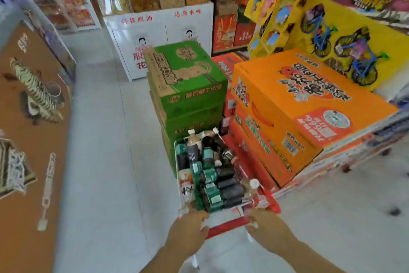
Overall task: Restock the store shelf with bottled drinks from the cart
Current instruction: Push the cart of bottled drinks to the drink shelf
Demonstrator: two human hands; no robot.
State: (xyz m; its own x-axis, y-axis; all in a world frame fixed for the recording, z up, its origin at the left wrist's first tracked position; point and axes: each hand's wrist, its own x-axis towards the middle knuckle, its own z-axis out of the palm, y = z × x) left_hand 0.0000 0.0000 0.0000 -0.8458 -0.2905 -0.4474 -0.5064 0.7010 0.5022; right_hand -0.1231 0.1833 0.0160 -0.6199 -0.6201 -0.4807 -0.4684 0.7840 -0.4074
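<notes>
Bottles (212,175) lie heaped in the cart (271,200), up to its front rim. Your left grip (192,224) and right grip (263,226) both wrap the red handle (225,226). Push straight on and the cart's front edge may strike the stacked green cartons (188,86), tipping bottles out.

Two bare forearms reach forward and angle inward to meet at the red cart handle (225,226). The left hand (190,225) grips the left end of the cart handle, back of the hand up, fingers curled round the bar. The right hand (262,225) grips the right end the same way, knuckles up, its fingers wrapped over the far side and mostly hidden. Both wrists look straight. The hands sit well apart, one at each end, blurred at the fingertips.
</notes>
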